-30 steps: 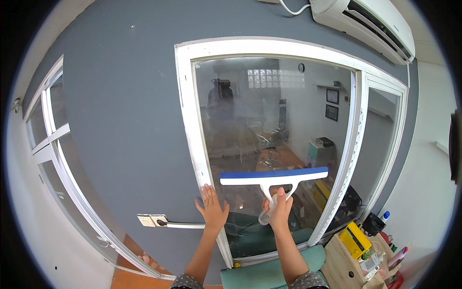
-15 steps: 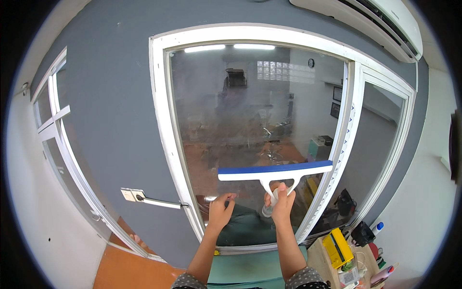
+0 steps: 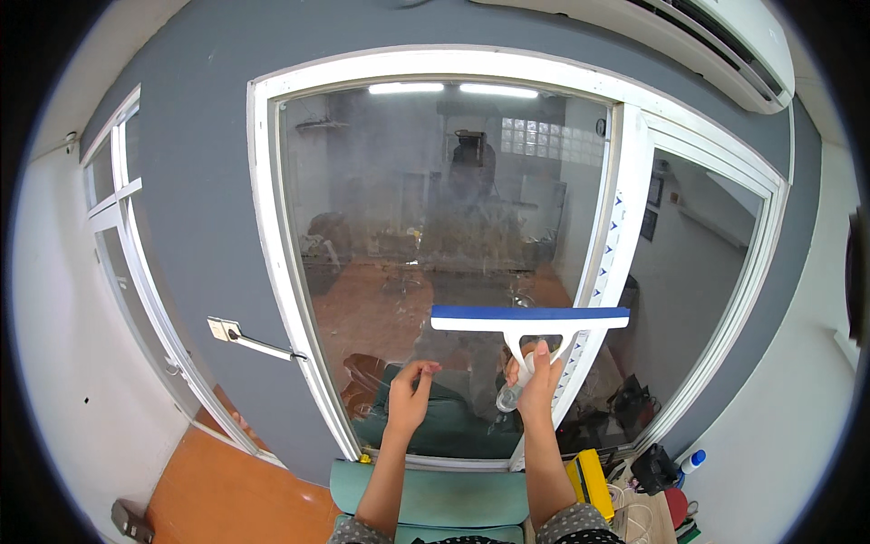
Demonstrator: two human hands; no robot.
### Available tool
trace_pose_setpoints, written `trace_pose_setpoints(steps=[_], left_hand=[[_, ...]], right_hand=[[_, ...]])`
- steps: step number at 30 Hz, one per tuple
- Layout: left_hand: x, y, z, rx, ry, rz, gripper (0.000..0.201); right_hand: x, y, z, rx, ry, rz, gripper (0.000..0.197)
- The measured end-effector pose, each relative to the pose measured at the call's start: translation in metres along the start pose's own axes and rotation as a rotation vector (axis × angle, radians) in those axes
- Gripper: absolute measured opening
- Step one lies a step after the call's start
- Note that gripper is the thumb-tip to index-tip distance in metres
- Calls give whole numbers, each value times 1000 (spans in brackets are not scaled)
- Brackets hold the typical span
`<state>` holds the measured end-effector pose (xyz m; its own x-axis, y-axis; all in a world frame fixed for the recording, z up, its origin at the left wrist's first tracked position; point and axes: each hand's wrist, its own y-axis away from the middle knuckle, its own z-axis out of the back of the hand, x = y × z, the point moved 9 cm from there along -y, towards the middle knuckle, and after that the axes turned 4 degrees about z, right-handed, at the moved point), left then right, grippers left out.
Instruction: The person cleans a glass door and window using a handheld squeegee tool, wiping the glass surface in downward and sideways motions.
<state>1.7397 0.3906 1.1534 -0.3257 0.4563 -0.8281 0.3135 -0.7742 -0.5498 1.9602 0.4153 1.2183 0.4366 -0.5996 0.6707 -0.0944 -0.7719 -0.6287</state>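
My right hand (image 3: 538,388) is closed round the handle of a white window squeegee (image 3: 530,319) with a blue blade. A small clear bottle (image 3: 508,397) sits at the lower end of the handle. The squeegee is held level in front of the lower window, its right end overlapping the white upright between the panes. Whether the blade touches the glass, I cannot tell. My left hand (image 3: 410,396) is raised to its left, empty, with thumb and fingers apart. Behind both hands, the large glass pane (image 3: 381,299) looks hazy and reflects the room.
Below the window stands a green padded seat (image 3: 435,494). At the lower right are a yellow box (image 3: 591,482), a black container (image 3: 654,470), cables and a blue-capped bottle (image 3: 693,461). A wall socket (image 3: 224,329) with a plug is on the left; an air conditioner (image 3: 725,50) hangs at upper right.
My view has shifted, so the window sits farther left in it. The squeegee has moved right relative to the window, overlapping the upright. My left hand remains raised and empty.
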Motion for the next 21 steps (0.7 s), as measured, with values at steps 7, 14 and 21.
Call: trace_pose_setpoints(steps=[7, 14, 21], left_hand=[[-10, 17, -44, -31, -4, 3, 24], [-19, 26, -81, -11, 83, 17, 27], [-15, 33, -94, -37, 83, -4, 27]], right_hand=[[15, -5, 59, -45, 37, 24, 51], [28, -11, 101, -82, -17, 36, 49], [22, -12, 123, -63, 12, 38, 49]])
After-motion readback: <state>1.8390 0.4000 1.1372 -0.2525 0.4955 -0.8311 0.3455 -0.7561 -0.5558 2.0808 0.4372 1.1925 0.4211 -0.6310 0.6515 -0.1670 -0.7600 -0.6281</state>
